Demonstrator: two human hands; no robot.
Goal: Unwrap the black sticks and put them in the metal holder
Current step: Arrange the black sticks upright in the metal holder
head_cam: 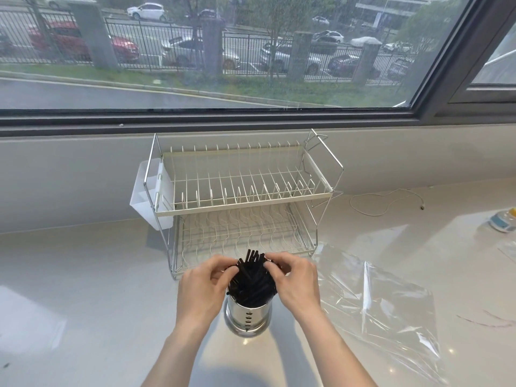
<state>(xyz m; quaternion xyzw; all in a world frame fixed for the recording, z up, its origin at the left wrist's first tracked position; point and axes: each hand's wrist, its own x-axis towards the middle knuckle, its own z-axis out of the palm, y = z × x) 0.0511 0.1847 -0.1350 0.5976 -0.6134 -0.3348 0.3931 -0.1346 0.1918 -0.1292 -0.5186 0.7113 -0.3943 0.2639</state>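
Note:
A shiny metal holder (248, 317) stands on the pale counter near the front, upright, with small holes down its side. A bundle of black sticks (252, 277) stands inside it, the tops fanning out above the rim. My left hand (201, 289) pinches the sticks' upper ends from the left, thumb and fingers closed on them. From the right, my right hand (296, 280) grips the same tops. The lower ends of the sticks are hidden inside the holder. A clear plastic wrapper (385, 305) lies flat and crinkled on the counter to the right.
A two-tier wire dish rack (240, 191) stands just behind the holder, with a white plastic caddy (145, 191) hung on its left side. A white cable (382, 202) and a small blue-and-yellow object (502, 222) lie at the right. A window wall runs behind.

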